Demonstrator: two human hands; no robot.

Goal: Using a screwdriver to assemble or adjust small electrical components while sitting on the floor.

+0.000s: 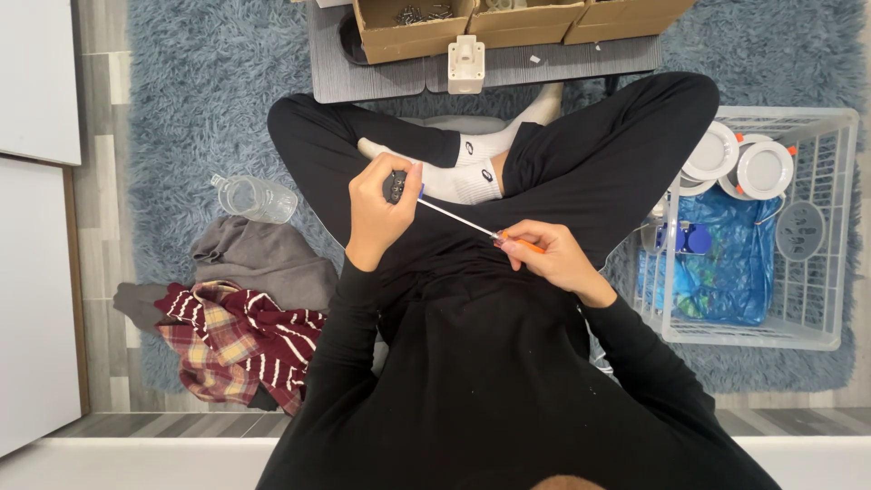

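Head view, looking straight down at a person seated cross-legged in black clothes and white socks on a shaggy blue-grey rug [181, 82]. Left hand [379, 210], centre of frame: fingers curled tight together around a small dark metal part [396, 188]; only a bit of the part shows between thumb and fingers, and its shape cannot be told. Right hand [544, 259], just right of centre and lower: thumb and fingertips pinch the orange handle of a screwdriver [472, 224]. The thin shaft runs up-left across the lap, and its tip meets the part at the left hand. Upper centre: a grey mat [381, 73] carries three open cardboard boxes [413, 32]; the leftmost holds a heap of small dark hardware. A small cream plastic block [466, 63] stands on the mat just below the boxes. Right side of frame: a white wire-walled basket [821, 227] holding round white light fittings [765, 170] and a blue plastic bag [717, 263]. Left of the knee: a clear plastic bottle [257, 198] lying on its side, with a grey garment and a dark red plaid cloth [240, 340] heaped below it.
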